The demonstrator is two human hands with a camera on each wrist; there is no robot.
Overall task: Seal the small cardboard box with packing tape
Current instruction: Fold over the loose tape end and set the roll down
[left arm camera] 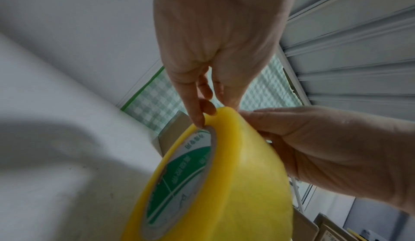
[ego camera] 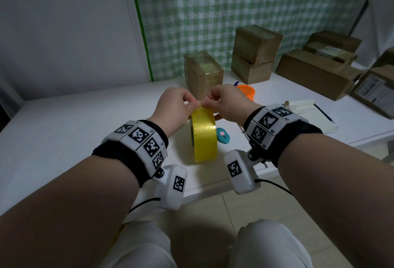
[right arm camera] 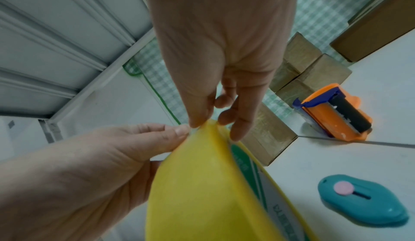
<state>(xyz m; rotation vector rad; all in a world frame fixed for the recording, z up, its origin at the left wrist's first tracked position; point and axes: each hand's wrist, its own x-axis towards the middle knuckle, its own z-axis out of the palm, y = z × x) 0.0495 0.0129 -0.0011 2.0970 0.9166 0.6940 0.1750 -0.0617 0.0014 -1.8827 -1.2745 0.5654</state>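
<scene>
A yellow packing tape roll (ego camera: 203, 137) stands on edge on the white table (ego camera: 64, 135), near its front edge. Both hands meet at the roll's top. My left hand (ego camera: 189, 102) pinches the top from the left, thumb and fingertips on the outer band (left arm camera: 205, 113). My right hand (ego camera: 210, 100) pinches the same spot from the right (right arm camera: 199, 118), its other fingers against the roll's side. Whether a loose tape end is lifted I cannot tell. The small cardboard box (ego camera: 202, 73), with tape across its top, stands upright just behind the hands, apart from them.
A teal box cutter (ego camera: 222, 136) lies right of the roll, and an orange tape dispenser (ego camera: 246, 91) sits behind my right hand. Two stacked boxes (ego camera: 254, 54) and larger cartons (ego camera: 315, 71) line the back right. A notepad (ego camera: 313, 116) lies at the right.
</scene>
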